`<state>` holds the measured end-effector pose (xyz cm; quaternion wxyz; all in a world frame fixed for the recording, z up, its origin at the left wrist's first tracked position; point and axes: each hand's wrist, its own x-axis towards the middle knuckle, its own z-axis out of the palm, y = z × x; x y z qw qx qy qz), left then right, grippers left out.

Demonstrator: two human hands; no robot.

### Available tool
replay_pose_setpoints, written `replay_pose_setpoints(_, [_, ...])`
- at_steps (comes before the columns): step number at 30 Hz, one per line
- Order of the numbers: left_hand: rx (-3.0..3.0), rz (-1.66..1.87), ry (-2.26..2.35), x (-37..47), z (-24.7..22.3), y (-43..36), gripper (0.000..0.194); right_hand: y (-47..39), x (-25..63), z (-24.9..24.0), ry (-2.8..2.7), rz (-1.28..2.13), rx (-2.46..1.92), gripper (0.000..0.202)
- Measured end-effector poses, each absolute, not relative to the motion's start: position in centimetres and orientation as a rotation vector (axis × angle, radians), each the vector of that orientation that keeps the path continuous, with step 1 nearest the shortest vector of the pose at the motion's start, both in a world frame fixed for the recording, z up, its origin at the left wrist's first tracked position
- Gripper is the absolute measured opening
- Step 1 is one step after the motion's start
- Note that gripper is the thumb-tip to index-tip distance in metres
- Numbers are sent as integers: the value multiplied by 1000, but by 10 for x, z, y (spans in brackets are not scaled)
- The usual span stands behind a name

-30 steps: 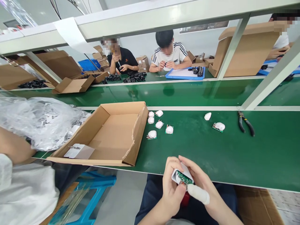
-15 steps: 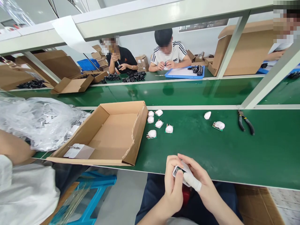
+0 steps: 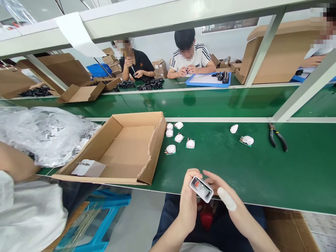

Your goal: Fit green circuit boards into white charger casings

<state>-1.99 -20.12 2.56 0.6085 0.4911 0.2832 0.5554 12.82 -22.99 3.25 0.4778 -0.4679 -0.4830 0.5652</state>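
White housing (image 3: 209,198) held in the left hand (image 3: 188,206), lower centre of frame

Far left: clear plastic bag (image 3: 52,134) of pale parts; below it, a co-worker's white sleeve (image 3: 31,210). Next, the shallow cardboard box (image 3: 128,147), its right wall torn along the top; a white piece with metal prongs (image 3: 89,168) lies in its lower-left corner. Blue stool (image 3: 105,220) beneath, lower left.

Just right of the box, near the centre: six green boards topped with white lumps (image 3: 190,144), loosely grouped.

Lower centre: left hand closed around the housing, fingers along its left side. Housing tilted, open end facing the camera; a red part and a metallic part visible inside. Right hand (image 3: 227,194) beside it, partly open, wrapped thumb lifted off the housing; contact of its fingers with the far side cannot be told.

Right of centre: loose white lump (image 3: 234,128), then a single topped board (image 3: 246,140). Farther right, pliers (image 3: 278,137) lie on the green bench (image 3: 301,175), handles slightly spread and toward the near edge.
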Motion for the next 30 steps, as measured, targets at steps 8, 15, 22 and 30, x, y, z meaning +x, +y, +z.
replay_pose_setpoints(8, [1629, 1322, 876, -24, 25, -209, 51, -223, 151, 38, -1220, 1246, -1271, 52])
replay_pose_setpoints(15, [1868, 1800, 985, -5, 11, -205, 50, -245, 100, 33, -1136, 1419, -1128, 66])
replay_pose_setpoints(22, [1938, 1872, 1034, -8, 3, -202, 37, -201, 88, -6, -1137, 1435, -1131, 49])
replay_pose_setpoints(30, [2119, 1852, 1032, -12, 4, -200, 45, -237, 91, 23, -1015, 1458, -1021, 47])
